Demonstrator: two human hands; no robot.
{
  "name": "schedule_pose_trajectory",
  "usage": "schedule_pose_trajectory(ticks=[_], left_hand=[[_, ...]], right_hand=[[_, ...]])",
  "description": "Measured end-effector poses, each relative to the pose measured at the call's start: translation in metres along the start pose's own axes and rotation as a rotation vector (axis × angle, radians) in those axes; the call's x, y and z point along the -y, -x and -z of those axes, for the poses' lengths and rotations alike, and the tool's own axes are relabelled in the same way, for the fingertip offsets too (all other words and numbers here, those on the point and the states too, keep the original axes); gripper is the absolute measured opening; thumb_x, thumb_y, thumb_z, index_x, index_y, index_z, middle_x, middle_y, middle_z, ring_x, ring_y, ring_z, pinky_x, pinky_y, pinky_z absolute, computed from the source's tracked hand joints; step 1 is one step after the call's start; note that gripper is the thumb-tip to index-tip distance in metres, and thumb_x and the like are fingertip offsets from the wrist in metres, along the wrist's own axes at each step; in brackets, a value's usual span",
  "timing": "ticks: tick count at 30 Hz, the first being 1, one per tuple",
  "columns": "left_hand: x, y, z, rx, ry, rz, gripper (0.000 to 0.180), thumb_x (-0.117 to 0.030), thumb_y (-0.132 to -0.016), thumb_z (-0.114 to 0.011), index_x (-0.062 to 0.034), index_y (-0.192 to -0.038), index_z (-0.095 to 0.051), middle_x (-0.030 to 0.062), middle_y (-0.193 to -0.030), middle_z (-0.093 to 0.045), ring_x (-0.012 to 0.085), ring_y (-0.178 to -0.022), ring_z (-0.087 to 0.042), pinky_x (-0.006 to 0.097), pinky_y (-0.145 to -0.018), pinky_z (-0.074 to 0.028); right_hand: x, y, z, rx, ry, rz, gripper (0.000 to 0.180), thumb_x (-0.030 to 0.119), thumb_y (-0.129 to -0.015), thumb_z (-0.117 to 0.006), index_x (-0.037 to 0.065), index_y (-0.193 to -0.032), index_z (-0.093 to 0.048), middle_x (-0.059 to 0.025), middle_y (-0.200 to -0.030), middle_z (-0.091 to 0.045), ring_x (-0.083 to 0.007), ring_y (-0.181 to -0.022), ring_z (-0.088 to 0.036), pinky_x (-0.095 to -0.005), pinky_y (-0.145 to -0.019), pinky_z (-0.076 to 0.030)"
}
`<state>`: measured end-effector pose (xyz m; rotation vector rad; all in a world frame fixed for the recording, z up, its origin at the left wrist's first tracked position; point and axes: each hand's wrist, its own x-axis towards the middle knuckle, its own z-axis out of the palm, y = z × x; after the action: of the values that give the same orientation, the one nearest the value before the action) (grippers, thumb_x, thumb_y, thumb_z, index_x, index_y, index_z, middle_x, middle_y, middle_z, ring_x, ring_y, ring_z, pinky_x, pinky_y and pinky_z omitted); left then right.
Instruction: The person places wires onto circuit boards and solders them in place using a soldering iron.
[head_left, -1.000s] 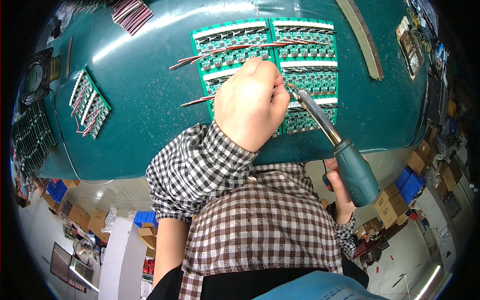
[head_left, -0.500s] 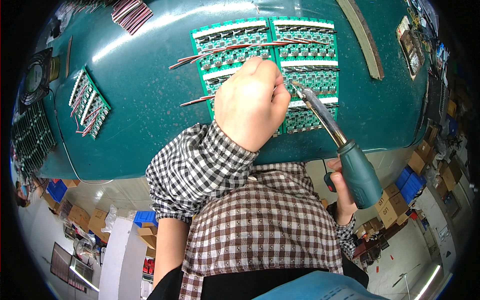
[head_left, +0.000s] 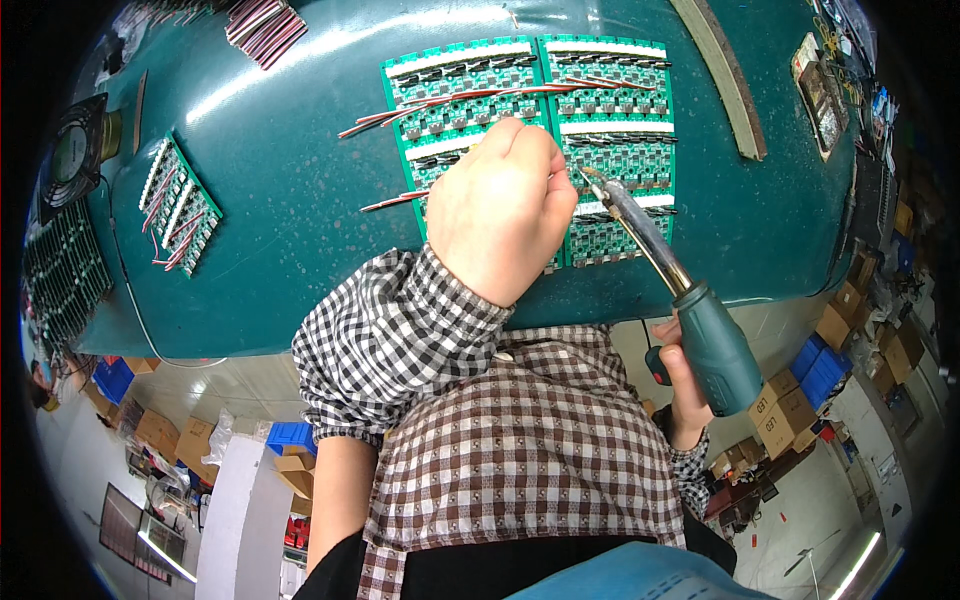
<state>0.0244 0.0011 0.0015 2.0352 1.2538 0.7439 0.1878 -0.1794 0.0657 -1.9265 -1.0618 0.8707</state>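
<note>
Two circuit panels [head_left: 620, 160] lie beneath the pinched left hand [head_left: 500, 215], the right hand's grip [head_left: 687, 393] grasping one soldering iron [head_left: 718, 350].

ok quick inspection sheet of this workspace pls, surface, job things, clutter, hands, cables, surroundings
Surface: green bench, glossy, speckled
Job's things: boards in two panels; red-and-white wires lying across; iron, tip near left hand
Clutter: wire bundle, small board, round black device leftward; strip rightward
Hands: left hand closed over boards, fingertips partly hidden; right hand holding iron
Cables: cord along bench's left
Surroundings: cardboard boxes, blue bins
</note>
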Motion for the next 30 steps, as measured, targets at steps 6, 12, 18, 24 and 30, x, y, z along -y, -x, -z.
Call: schedule_pose_trajectory(ticks=[6,12,18,24,30], left_hand=[[0.0014,0.0017,-0.0028,-0.023,0.021,-0.019,0.013,0.0,-0.068,-0.066,-0.0047,-0.073,-0.055,0.0052,-0.068,-0.054,0.0176,-0.057,-0.056,0.029,-0.049,-0.045],[0.0014,0.0023,-0.0038,-0.024,0.035,-0.015,0.013,0.0,-0.068,-0.066,-0.0044,-0.074,-0.055,0.0048,-0.069,-0.055,0.0168,-0.057,-0.056,0.029,-0.05,-0.045],[0.0007,0.0024,-0.0037,-0.032,0.039,-0.016,0.013,0.0,-0.068,-0.066,-0.0043,-0.073,-0.055,0.0048,-0.068,-0.054,0.0166,-0.057,-0.055,0.029,-0.049,-0.045],[0.0005,0.0022,-0.0037,-0.038,0.04,-0.021,0.013,0.0,-0.068,-0.066,-0.0046,-0.073,-0.055,0.0049,-0.068,-0.054,0.0169,-0.057,-0.055,0.029,-0.049,-0.044],[0.0009,0.0015,-0.0029,-0.028,0.026,-0.024,0.013,0.0,-0.067,-0.065,-0.0055,-0.073,-0.054,0.0045,-0.068,-0.054,0.0172,-0.056,-0.055,0.029,-0.049,-0.044]], right_hand=[[0.0046,0.0008,-0.0065,-0.08,-0.131,-0.068,0.041,0.013,-0.067,-0.082,-0.004,-0.098,-0.061,-0.0104,-0.084,-0.065,-0.017,-0.075,-0.063,-0.0265,-0.068,-0.05],[0.0014,-0.0019,-0.0052,-0.038,-0.04,0.029,0.039,0.014,-0.067,-0.082,-0.003,-0.097,-0.062,-0.0096,-0.084,-0.065,-0.0166,-0.074,-0.063,-0.0267,-0.068,-0.049],[0.0056,-0.0016,-0.0079,-0.065,-0.084,-0.024,0.039,0.015,-0.067,-0.082,-0.003,-0.096,-0.063,-0.0092,-0.083,-0.065,-0.0164,-0.073,-0.062,-0.0267,-0.067,-0.049],[0.0068,-0.0027,-0.008,-0.057,-0.086,-0.033,0.038,0.016,-0.067,-0.082,-0.003,-0.095,-0.063,-0.009,-0.082,-0.064,-0.0162,-0.073,-0.062,-0.0263,-0.066,-0.049],[0.0048,-0.0019,-0.0075,-0.055,-0.076,-0.008,0.038,0.015,-0.068,-0.082,-0.003,-0.095,-0.063,-0.009,-0.082,-0.064,-0.0161,-0.073,-0.062,-0.0261,-0.067,-0.049]])
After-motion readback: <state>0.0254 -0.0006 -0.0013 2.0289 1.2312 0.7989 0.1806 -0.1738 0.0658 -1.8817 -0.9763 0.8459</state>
